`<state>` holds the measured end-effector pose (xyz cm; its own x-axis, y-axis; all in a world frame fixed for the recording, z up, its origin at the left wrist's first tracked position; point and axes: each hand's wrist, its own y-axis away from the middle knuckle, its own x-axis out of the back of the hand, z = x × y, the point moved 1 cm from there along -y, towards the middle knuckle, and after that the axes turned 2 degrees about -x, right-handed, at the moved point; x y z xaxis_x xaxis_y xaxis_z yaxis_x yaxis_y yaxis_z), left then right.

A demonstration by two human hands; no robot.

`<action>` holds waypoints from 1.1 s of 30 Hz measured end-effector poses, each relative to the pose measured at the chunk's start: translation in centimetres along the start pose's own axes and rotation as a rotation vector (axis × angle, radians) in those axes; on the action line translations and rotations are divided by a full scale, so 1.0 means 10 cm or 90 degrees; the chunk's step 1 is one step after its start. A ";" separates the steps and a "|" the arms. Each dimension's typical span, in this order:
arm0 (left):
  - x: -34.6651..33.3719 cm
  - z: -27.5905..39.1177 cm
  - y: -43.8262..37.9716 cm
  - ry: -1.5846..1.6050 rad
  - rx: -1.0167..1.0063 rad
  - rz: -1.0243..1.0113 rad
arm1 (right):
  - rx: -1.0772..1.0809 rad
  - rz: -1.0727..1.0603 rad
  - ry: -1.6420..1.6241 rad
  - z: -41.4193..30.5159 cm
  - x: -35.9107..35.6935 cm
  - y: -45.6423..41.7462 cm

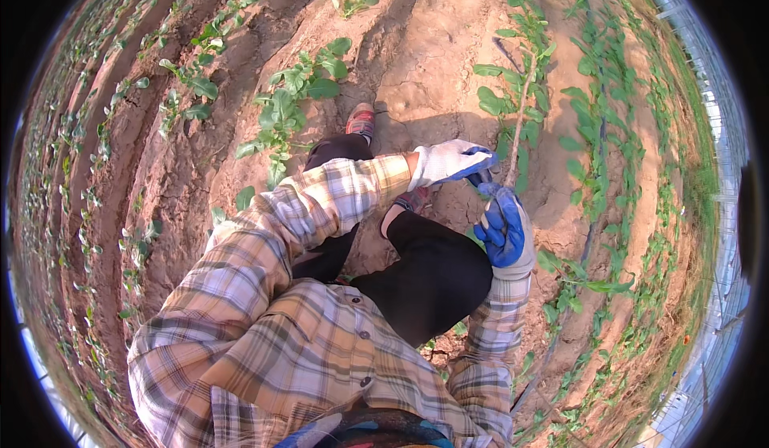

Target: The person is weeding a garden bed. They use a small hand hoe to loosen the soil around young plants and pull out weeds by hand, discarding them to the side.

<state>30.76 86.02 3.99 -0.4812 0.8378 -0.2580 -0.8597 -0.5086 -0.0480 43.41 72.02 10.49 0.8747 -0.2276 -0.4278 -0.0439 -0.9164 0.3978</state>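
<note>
Both my hands wear white knit gloves with blue coated palms. My left hand (pixel 455 163) reaches across in front of my knees, fingers closed on a short dark strip (pixel 479 177), probably drip tape. Just below, my right hand (pixel 506 229) has its fingers curled, and its thumb and fingertips pinch the same strip at the other side. From beside the right fingertips a long thin soil-brown length (pixel 521 118) runs away over a leafy crop row (pixel 531 21). Whether it is soil-caked drip tape or a stick, I cannot tell. The fingers partly hide where they meet.
Leafy seedlings (pixel 282 112) grow beside my left leg. Dark drip lines (pixel 587 241) run along the rows to the right. My shoes (pixel 360 121) stand on the dry soil furrow (pixel 438 45). Furrowed rows fill the left, and a greenhouse wall (pixel 724 208) edges the right.
</note>
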 end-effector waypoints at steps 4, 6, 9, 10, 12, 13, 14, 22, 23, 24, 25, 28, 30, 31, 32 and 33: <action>0.01 -0.06 0.09 -0.026 0.022 0.017 | 0.015 -0.229 -0.445 -0.08 -0.27 0.40; 0.06 -0.04 0.19 -0.101 0.018 0.048 | 0.032 -0.270 -0.490 0.07 -0.45 0.53; -0.13 0.49 0.45 -0.523 0.072 0.040 | 0.045 -0.317 -0.513 0.30 -0.57 0.58; -0.11 0.42 0.59 -0.684 -0.003 0.046 | 0.004 -0.333 -0.559 0.35 -0.62 0.54; -0.32 0.79 0.78 -0.858 0.071 -0.080 | -0.049 -0.331 -0.660 0.36 -0.58 0.48; -0.36 0.92 0.85 -0.873 0.129 -0.138 | -0.083 -0.332 -0.726 0.33 -0.53 0.44; -0.35 0.92 0.91 -0.873 0.121 -0.142 | -0.115 -0.332 -0.791 0.32 -0.50 0.39; 0.11 0.63 1.01 -0.929 0.233 -0.240 | -0.016 -0.169 -0.804 0.23 -0.54 0.19; 0.16 0.67 0.97 -0.888 0.198 -0.260 | -0.003 -0.144 -0.765 0.22 -0.54 0.17; 0.20 0.70 0.96 -0.873 0.164 -0.252 | 0.010 -0.126 -0.724 0.20 -0.56 0.12; 0.24 0.70 0.95 -0.858 0.132 -0.246 | 0.022 -0.108 -0.685 0.20 -0.54 0.06; 0.45 0.72 0.87 -0.835 0.178 -0.259 | 0.012 -0.043 -0.632 0.17 -0.51 -0.11; 0.63 0.70 0.79 -0.816 0.213 -0.268 | 0.009 0.016 -0.598 0.17 -0.45 -0.24; 0.73 0.69 0.72 -0.797 0.220 -0.265 | 0.017 0.046 -0.565 0.15 -0.42 -0.32; 0.84 0.66 0.64 -0.778 0.228 -0.260 | 0.022 0.076 -0.531 0.13 -0.40 -0.42; 0.93 0.64 0.53 -0.775 0.248 -0.264 | 0.028 0.100 -0.499 0.09 -0.39 -0.55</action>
<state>20.59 92.40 7.48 0.1545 0.6613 0.7340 -0.8729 -0.2567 0.4150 39.79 77.60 9.22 0.2642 -0.5049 -0.8217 -0.1720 -0.8630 0.4750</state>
